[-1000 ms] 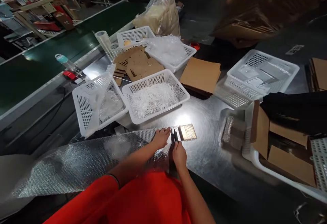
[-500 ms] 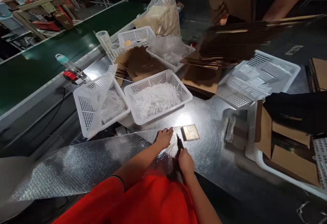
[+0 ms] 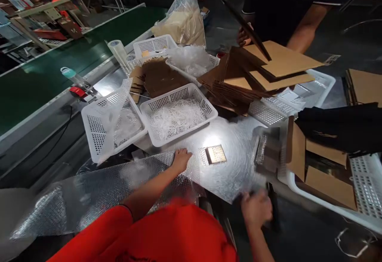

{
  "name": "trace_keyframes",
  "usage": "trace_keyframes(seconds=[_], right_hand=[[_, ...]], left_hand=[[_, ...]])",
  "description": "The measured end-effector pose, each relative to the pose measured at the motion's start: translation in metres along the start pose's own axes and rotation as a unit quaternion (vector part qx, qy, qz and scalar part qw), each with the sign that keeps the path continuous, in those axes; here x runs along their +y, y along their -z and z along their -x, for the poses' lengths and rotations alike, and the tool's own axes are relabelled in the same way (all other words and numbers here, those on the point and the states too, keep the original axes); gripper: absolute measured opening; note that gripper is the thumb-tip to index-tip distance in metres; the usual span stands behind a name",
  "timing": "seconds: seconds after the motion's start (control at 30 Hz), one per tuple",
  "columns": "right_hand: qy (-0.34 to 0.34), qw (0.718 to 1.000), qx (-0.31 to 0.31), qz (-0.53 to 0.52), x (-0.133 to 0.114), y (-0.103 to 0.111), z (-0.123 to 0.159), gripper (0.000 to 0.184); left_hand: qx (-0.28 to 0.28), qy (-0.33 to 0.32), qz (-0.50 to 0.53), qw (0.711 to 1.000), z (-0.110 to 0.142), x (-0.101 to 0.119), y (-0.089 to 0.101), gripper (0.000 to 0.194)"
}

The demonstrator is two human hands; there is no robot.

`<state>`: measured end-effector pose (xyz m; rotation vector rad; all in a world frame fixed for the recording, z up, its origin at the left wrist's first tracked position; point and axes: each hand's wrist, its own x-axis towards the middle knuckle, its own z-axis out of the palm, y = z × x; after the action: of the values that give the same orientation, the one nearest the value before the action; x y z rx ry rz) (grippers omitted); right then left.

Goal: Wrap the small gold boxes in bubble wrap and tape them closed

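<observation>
My left hand lies with flat fingers on the end of a long sheet of bubble wrap, pressing it to the metal table. My right hand, smeared by motion, is closed at the table's near right edge around a black cutter knife, itself blurred and mostly hidden. Between and beyond my hands, a small flat gold-coloured item sits on a cut piece of bubble wrap, apart from the long sheet.
White baskets hold white paper shreds and clear plastic. Flat cardboard pieces are stacked at the back right, by a co-worker's hand. An open carton stands at right. A tape dispenser is at left.
My right hand has swung right with the cutter knife, away from the bubble wrap. The small piece now lies separate from the sheet. The co-worker's cardboard has come down onto the stack.
</observation>
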<state>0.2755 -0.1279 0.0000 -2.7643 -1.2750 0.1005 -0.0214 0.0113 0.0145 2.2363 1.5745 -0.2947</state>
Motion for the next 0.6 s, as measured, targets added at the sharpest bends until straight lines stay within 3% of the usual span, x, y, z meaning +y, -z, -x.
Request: trace_keyframes(seconds=[0.07, 0.13, 0.2, 0.27, 0.33, 0.4, 0.5, 0.6], right_hand=[[0.131, 0.991, -0.025, -0.031, -0.041, 0.000, -0.012, 0.050], [0.220, 0.972, -0.064, -0.057, -0.080, 0.002, -0.022, 0.041], [0.250, 0.960, -0.107, -0.061, -0.110, 0.005, -0.033, 0.036], [0.248, 0.957, -0.146, -0.047, -0.129, 0.008, -0.043, 0.033], [0.242, 0.953, -0.177, -0.033, -0.137, 0.008, -0.052, 0.028], [0.241, 0.949, -0.201, -0.021, -0.138, 0.007, -0.058, 0.026], [0.252, 0.942, -0.223, -0.002, -0.136, 0.008, -0.064, 0.027], [0.263, 0.938, -0.226, 0.019, -0.137, 0.012, -0.066, 0.027]], left_hand=[[0.012, 0.037, -0.012, 0.999, 0.014, -0.015, 0.008, 0.037], [0.058, 0.108, -0.026, 0.992, 0.031, -0.027, 0.015, 0.035], [0.122, 0.165, -0.017, 0.979, 0.041, -0.025, 0.018, 0.035], [0.151, 0.167, 0.043, 0.973, 0.039, -0.005, 0.015, 0.035], [0.103, 0.148, 0.150, 0.972, 0.024, 0.029, 0.006, 0.032], [0.012, 0.213, 0.243, 0.946, -0.001, 0.065, -0.007, 0.033], [-0.009, 0.290, 0.247, 0.924, -0.039, 0.100, -0.020, 0.036], [-0.003, 0.318, 0.234, 0.919, -0.059, 0.107, -0.020, 0.034]])
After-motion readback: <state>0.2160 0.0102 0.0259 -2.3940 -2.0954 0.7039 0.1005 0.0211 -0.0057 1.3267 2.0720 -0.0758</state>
